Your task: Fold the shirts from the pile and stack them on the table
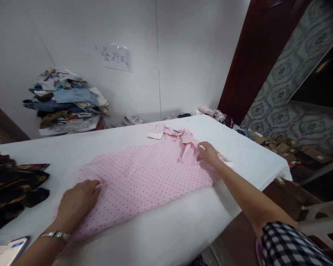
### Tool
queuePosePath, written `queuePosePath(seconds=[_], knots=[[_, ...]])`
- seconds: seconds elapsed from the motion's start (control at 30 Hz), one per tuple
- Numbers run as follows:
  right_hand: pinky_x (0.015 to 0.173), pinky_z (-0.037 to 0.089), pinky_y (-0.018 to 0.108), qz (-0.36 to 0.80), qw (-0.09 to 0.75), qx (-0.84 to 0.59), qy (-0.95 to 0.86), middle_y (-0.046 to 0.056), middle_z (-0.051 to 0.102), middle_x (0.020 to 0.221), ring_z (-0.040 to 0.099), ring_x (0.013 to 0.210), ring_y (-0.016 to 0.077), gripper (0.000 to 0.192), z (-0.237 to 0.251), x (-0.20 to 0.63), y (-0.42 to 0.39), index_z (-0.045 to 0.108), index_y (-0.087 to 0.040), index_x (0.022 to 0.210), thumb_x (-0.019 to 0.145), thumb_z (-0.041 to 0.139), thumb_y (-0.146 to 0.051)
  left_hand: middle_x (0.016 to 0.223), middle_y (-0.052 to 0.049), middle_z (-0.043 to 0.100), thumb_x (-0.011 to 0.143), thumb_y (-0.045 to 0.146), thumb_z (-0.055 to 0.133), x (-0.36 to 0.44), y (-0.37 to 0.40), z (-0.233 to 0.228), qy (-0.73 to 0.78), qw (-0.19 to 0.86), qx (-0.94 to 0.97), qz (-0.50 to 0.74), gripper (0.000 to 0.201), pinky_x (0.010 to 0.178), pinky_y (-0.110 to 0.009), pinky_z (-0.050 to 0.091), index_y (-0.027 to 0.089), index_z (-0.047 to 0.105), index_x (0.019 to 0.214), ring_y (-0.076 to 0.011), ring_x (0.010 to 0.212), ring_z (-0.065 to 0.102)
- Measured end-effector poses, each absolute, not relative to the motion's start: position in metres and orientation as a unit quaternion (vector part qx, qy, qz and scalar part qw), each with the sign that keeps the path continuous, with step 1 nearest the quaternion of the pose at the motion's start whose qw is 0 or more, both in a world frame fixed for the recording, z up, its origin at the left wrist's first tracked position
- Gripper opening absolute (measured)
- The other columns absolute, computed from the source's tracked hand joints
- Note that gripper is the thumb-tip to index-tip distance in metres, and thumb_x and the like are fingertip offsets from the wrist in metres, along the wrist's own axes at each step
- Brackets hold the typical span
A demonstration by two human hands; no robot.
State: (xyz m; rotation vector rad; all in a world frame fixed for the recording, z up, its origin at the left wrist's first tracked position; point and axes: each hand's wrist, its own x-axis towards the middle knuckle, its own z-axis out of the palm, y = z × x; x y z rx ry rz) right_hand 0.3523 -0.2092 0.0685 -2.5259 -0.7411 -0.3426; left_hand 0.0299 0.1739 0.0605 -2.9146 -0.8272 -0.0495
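Observation:
A pink shirt (144,177) with small dark dots lies spread lengthwise on a white-covered table (161,240), its collar toward the far right. My left hand (79,199), with a silvery band at the wrist, rests on the shirt's left end, fingers loosely stretched over the cloth. Near the collar, my right hand (209,153) pinches the shirt's shoulder between thumb and fingers. A pale sleeve cuff (155,135) sticks out beyond the collar. Another light, patterned piece (223,157) shows partly behind my right wrist.
Dark patterned clothes (13,184) lie at the left edge, with a phone (16,249) below them. A tall clothes pile (69,101) stands beyond the table. More garments (215,113) lie behind its far right corner. Cardboard boxes (287,149) and a white plastic chair (322,221) are at right.

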Motion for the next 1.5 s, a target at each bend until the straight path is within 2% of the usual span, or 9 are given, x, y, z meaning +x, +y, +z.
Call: queuePosePath(seconds=[0.1, 0.23, 0.37, 0.53, 0.73, 0.93, 1.13, 1.33, 1.5], knots=[[0.093, 0.041, 0.038, -0.21, 0.239, -0.869, -0.379, 0.013, 0.059, 0.117, 0.052, 0.111, 0.0243, 0.03, 0.057, 0.324, -0.231, 0.062, -0.017, 0.11, 0.092, 0.041, -0.03, 0.118, -0.014, 0.064, 0.087, 0.033, 0.024, 0.031, 0.171, 0.063, -0.251, 0.069, -0.964, -0.058, 0.05, 0.088, -0.044, 0.043, 0.013, 0.064, 0.11, -0.0309, 0.107, 0.057], [0.083, 0.043, 0.035, -0.132, 0.181, -0.865, -0.449, 0.01, 0.064, 0.094, 0.055, 0.092, 0.0212, 0.027, 0.041, 0.303, -0.257, 0.067, -0.018, 0.094, 0.091, 0.042, -0.025, 0.119, -0.015, 0.064, 0.089, 0.036, 0.027, 0.062, 0.145, 0.081, -0.194, 0.006, -0.978, -0.07, 0.049, 0.091, -0.041, 0.045, 0.011, 0.063, 0.112, -0.0286, 0.108, 0.057], [0.077, 0.04, 0.033, -0.177, 0.158, -0.891, -0.387, 0.011, 0.061, 0.089, 0.053, 0.085, 0.0213, 0.029, 0.034, 0.299, -0.272, 0.069, -0.017, 0.082, 0.09, 0.042, -0.025, 0.119, -0.014, 0.063, 0.089, 0.034, 0.033, 0.125, 0.099, 0.1, -0.14, -0.05, -0.986, -0.07, 0.044, 0.091, -0.041, 0.046, 0.012, 0.063, 0.114, -0.0268, 0.108, 0.057], [0.068, 0.038, 0.03, -0.146, 0.197, -0.898, -0.366, 0.007, 0.059, 0.078, 0.052, 0.076, 0.0192, 0.031, 0.022, 0.292, -0.283, 0.068, -0.019, 0.079, 0.092, 0.041, -0.026, 0.124, -0.012, 0.06, 0.088, 0.026, 0.041, 0.223, 0.04, 0.102, -0.041, -0.055, -0.994, -0.08, 0.04, 0.087, -0.039, 0.047, 0.019, 0.054, 0.126, -0.0252, 0.107, 0.058], [0.064, 0.038, 0.029, -0.108, 0.268, -0.9, -0.325, 0.005, 0.058, 0.078, 0.052, 0.076, 0.0189, 0.026, 0.017, 0.294, -0.286, 0.065, -0.022, 0.08, 0.091, 0.042, -0.026, 0.147, -0.014, 0.038, 0.086, 0.023, 0.047, 0.324, -0.012, 0.084, 0.033, -0.019, -0.995, -0.098, 0.056, 0.094, -0.043, 0.043, 0.019, 0.035, 0.141, -0.0293, 0.127, 0.043], [0.065, 0.038, 0.029, -0.07, 0.276, -0.912, -0.295, 0.004, 0.058, 0.078, 0.054, 0.076, 0.0192, 0.023, 0.02, 0.301, -0.285, 0.064, -0.024, 0.093, 0.09, 0.041, -0.026, 0.137, -0.013, 0.051, 0.086, 0.015, 0.043, 0.373, -0.023, 0.1, 0.024, -0.062, -0.99, -0.122, 0.035, 0.097, -0.042, 0.041, 0.016, 0.06, 0.116, -0.0277, 0.123, 0.047], [0.068, 0.041, 0.03, -0.077, 0.294, -0.906, -0.294, 0.005, 0.062, 0.082, 0.056, 0.081, 0.0205, 0.024, 0.023, 0.3, -0.285, 0.065, -0.024, 0.091, 0.087, 0.042, -0.022, 0.105, -0.009, 0.064, 0.09, 0.018, 0.032, 0.342, 0.013, 0.172, -0.006, -0.118, -0.975, -0.189, 0.036, 0.078, -0.035, 0.047, 0.017, 0.052, 0.12, -0.0207, 0.093, 0.059], [0.079, 0.044, 0.031, -0.086, 0.301, -0.906, -0.285, 0.005, 0.067, 0.098, 0.058, 0.093, 0.0211, 0.031, 0.019, 0.3, -0.287, 0.065, -0.024, 0.107, 0.086, 0.043, -0.024, 0.093, -0.008, 0.059, 0.086, 0.011, 0.035, 0.255, 0.021, 0.214, 0.121, 0.099, -0.977, -0.147, 0.029, 0.08, -0.037, 0.04, 0.017, 0.058, 0.104, -0.023, 0.09, 0.055], [0.087, 0.043, 0.031, -0.075, 0.263, -0.922, -0.274, 0.007, 0.066, 0.113, 0.057, 0.105, 0.0223, 0.033, 0.018, 0.301, -0.289, 0.066, -0.021, 0.111, 0.085, 0.046, -0.024, 0.09, -0.009, 0.058, 0.085, 0.004, 0.029, 0.191, 0.033, 0.187, 0.135, 0.18, -0.972, -0.074, 0.034, 0.065, -0.031, 0.037, 0.016, 0.059, 0.094, -0.0183, 0.074, 0.052]])
